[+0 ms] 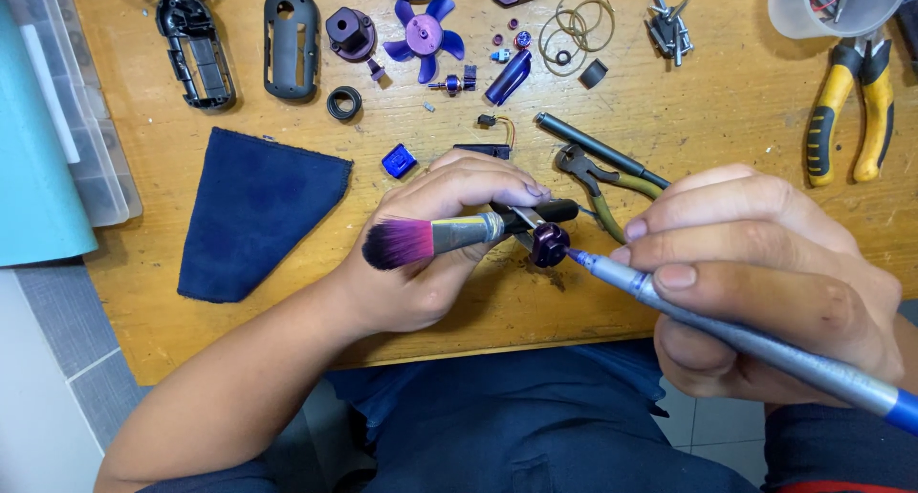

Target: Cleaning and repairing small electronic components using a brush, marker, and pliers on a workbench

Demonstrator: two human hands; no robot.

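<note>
My left hand [435, 240] grips a soft brush [430, 238] with pink and black bristles pointing left, and also pinches a small dark purple round part [550, 244] at its fingertips. My right hand [765, 283] holds a silver and blue screwdriver [727, 335] like a pen. Its tip touches the purple part. Both hands hover over the front edge of the wooden table [593, 311].
A dark blue cloth [253, 211] lies at the left. Small green-handled pliers [598, 182] and a black rod [598, 149] sit behind the hands. Yellow-handled pliers [851, 106], a purple fan blade [424, 36], black housings [196, 48] and several small parts are scattered at the back.
</note>
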